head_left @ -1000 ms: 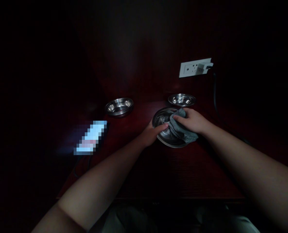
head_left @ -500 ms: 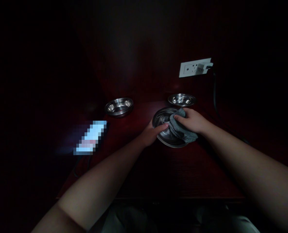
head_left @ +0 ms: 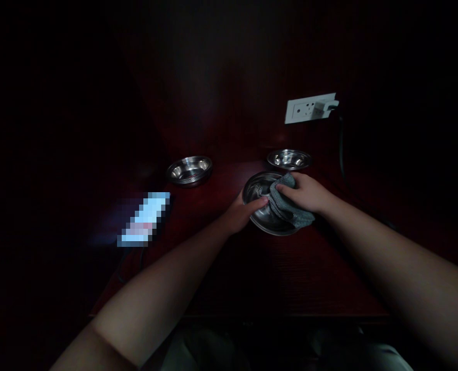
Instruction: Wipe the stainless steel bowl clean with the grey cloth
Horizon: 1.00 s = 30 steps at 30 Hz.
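A shiny metal bowl (head_left: 269,222) is tilted over the dark red table, gripped at its left rim by my left hand (head_left: 243,210). The thumb of that hand lies inside the bowl, while its other fingers are hidden beneath. My right hand (head_left: 305,191) is closed on a folded grey-green cloth (head_left: 290,206), which covers the bowl's right side and hangs over the rim. Most fingers of my right hand are hidden by the cloth and bowl. Just behind the held bowl stands another metal bowl (head_left: 289,159).
Farther left on the table (head_left: 275,278) sits a stack of metal bowls (head_left: 190,171). Nearer lies a lit, blurred-out phone-like screen (head_left: 146,219) with a cable. A white wall socket (head_left: 309,108) holds a plug with a hanging cord. The surroundings are very dark.
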Each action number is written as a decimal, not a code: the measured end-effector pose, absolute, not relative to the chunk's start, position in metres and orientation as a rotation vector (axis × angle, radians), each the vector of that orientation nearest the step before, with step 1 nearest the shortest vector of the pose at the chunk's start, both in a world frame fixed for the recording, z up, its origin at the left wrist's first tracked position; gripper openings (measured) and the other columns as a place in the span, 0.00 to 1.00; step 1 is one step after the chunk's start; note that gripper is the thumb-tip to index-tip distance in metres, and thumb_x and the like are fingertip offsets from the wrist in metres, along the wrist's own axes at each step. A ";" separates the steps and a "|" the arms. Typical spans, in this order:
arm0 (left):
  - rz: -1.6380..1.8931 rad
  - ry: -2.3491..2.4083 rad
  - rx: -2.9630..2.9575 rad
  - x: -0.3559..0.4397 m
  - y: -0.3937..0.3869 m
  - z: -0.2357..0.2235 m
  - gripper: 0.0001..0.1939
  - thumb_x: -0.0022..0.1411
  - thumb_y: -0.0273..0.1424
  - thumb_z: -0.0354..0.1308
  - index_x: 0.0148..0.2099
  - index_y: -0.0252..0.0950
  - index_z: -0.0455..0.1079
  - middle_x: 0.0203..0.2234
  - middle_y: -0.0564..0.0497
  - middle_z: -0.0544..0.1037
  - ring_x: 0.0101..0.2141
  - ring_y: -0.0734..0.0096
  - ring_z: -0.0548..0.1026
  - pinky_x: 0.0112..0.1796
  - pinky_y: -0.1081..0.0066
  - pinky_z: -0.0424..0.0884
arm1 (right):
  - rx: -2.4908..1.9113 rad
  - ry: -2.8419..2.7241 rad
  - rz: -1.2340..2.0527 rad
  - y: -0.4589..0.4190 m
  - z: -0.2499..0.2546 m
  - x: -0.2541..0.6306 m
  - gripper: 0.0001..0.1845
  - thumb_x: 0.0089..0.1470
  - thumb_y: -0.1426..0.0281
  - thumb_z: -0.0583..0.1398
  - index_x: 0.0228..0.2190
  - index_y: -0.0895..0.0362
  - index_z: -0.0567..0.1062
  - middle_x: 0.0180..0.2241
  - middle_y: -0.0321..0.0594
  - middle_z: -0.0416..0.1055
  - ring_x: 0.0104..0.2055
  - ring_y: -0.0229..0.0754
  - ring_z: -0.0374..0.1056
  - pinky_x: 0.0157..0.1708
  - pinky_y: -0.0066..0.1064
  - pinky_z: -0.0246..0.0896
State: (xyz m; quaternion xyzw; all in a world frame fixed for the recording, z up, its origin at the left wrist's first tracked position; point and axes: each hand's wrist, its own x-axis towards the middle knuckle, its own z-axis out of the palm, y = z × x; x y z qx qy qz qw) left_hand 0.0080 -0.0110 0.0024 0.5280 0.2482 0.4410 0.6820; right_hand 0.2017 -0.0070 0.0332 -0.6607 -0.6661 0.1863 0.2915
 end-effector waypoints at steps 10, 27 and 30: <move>0.986 0.570 1.202 0.007 -0.012 0.003 0.32 0.50 0.36 0.67 0.56 0.35 0.65 0.53 0.38 0.74 0.55 0.48 0.69 0.54 0.52 0.64 | -1.764 -1.811 0.453 -0.007 0.033 0.202 0.16 0.55 0.59 0.58 0.39 0.59 0.75 0.39 0.48 0.78 0.39 0.49 0.74 0.41 0.38 0.67; 0.969 0.579 1.190 0.007 -0.011 0.003 0.31 0.49 0.36 0.68 0.54 0.34 0.65 0.50 0.37 0.75 0.54 0.48 0.70 0.54 0.51 0.64 | -1.772 -1.799 0.464 -0.008 0.034 0.202 0.16 0.56 0.60 0.59 0.39 0.59 0.75 0.38 0.48 0.78 0.38 0.49 0.74 0.40 0.37 0.67; 0.958 0.583 1.199 0.007 -0.011 0.003 0.29 0.50 0.36 0.67 0.53 0.33 0.66 0.50 0.37 0.75 0.53 0.49 0.71 0.53 0.52 0.65 | -1.768 -1.801 0.473 -0.007 0.033 0.202 0.17 0.56 0.59 0.59 0.40 0.59 0.75 0.39 0.48 0.78 0.38 0.48 0.74 0.40 0.37 0.68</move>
